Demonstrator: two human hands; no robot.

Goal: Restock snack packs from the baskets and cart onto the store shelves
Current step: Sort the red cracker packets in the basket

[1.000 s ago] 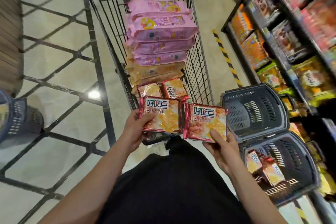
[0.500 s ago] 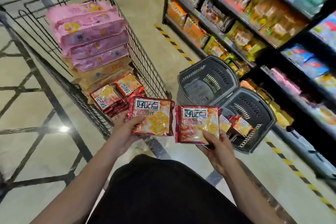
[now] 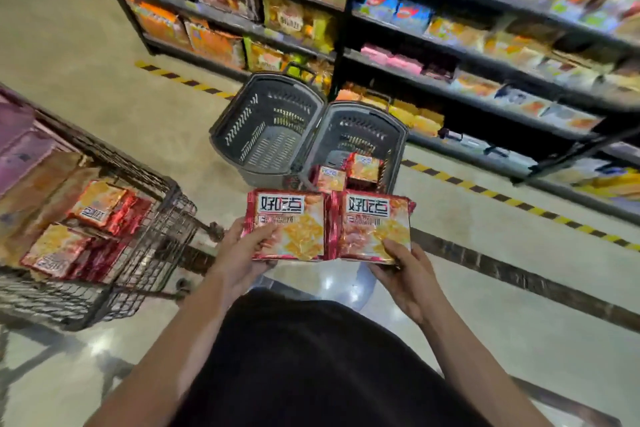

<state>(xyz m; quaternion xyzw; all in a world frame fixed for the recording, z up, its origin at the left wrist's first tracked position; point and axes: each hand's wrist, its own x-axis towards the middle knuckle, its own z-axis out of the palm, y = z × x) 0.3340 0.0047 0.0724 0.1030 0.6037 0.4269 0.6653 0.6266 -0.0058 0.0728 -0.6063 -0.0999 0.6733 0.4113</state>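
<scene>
Store shelves (image 3: pixel 485 10) are filling the top and right of the head view, stocked rows, blurred, gaps hard to judge. Wire cart (image 3: pixel 149 218) is sitting at left, holding pink packs (image 3: pixel 20 146) and more red cracker packs (image 3: pixel 100 204). Two grey baskets are standing on the floor against the shelf base: left basket (image 3: pixel 266 128) looking empty, right basket (image 3: pixel 363 135) holding a couple of cracker packs (image 3: pixel 362 166). Left hand (image 3: pixel 242 253) is pinching the left red cracker pack (image 3: pixel 287 224), thumb on top, fingers underneath. Right hand (image 3: pixel 401 274) is pinching the right red cracker pack (image 3: pixel 374 227) the same way. Packs are side by side, edges touching, above the near basket rim. Judgement: mid-task, one basket seemingly cleared, cart and right basket left to empty. Baskets are blocking the low shelf directly ahead; open floor lies right of them along the striped tape (image 3: pixel 519 204). Cart corner is close at left.
</scene>
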